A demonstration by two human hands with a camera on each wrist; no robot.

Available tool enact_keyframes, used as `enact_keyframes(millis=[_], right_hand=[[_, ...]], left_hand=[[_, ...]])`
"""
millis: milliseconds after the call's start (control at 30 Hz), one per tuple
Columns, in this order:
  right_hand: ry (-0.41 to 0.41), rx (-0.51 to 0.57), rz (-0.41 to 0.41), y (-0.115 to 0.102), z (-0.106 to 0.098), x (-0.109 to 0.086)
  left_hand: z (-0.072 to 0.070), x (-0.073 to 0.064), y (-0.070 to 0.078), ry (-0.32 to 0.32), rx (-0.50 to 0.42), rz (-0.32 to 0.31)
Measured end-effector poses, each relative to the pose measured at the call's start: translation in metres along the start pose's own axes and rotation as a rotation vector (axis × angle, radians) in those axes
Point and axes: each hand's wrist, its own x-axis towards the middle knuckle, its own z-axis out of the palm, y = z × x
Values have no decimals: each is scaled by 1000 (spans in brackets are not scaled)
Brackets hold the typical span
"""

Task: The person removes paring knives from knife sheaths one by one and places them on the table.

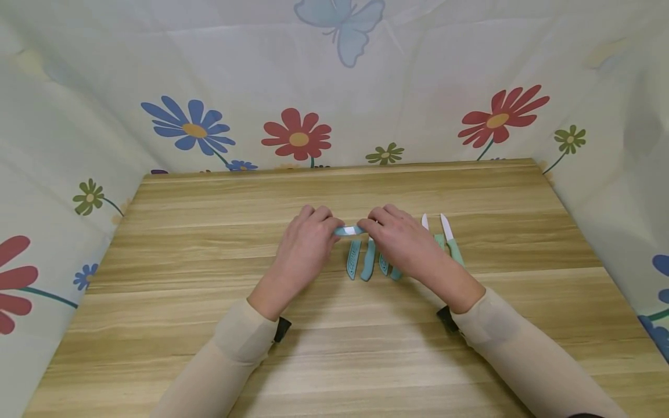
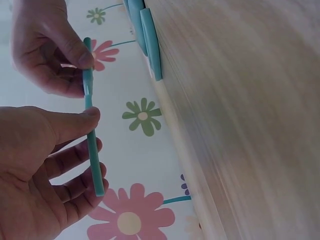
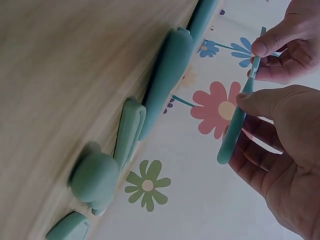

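Observation:
Out in front of me, both hands hold a small knife and its sheath over the table. My left hand point(image 1: 307, 244) pinches the blue-green sheath point(image 2: 94, 160) between thumb and fingers. With thumb and fingers, my right hand point(image 1: 405, 241) grips the knife by its rounded blue-green handle point(image 3: 231, 136). A short stretch of white blade point(image 1: 350, 230) shows between the hands, its tip end hidden in the sheath. Below them on the table lie a blue sheath point(image 1: 353, 259) and a blue-handled knife point(image 1: 368, 261). Another blue sheath point(image 1: 384, 266) and a blue handle point(image 1: 396, 273) are partly behind my right hand.
Right of my right hand lie a green-handled knife point(image 1: 455, 251) with a white blade, a green sheath point(image 1: 439, 240) and another white blade point(image 1: 425, 220). The wooden table point(image 1: 209, 232) ends at a flowered cloth point(image 1: 251, 69) at the back and sides.

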Motion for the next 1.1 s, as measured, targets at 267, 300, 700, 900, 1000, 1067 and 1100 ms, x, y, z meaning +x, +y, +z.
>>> enact_keyframes(millis=[267, 300, 700, 900, 1000, 1067, 1100], right_hand=[[0, -4, -1, 1, 0, -1], [1, -5, -1, 1, 0, -1], [7, 4, 11, 2, -2, -1], [12, 6, 11, 2, -2, -2], [15, 6, 10, 3, -2, -2], [12, 5, 10, 3, -2, -2], [10, 6, 11, 3, -2, -2]], left_hand=[[0, 0, 0, 11, -7, -3], [0, 0, 0, 11, -7, -4], [-1, 0, -1, 9, -1, -4], [-2, -1, -2, 10, -4, -10], [-1, -1, -3, 13, -10, -12], [-2, -1, -3, 14, -15, -15], [-2, -1, -3, 15, -18, -16]])
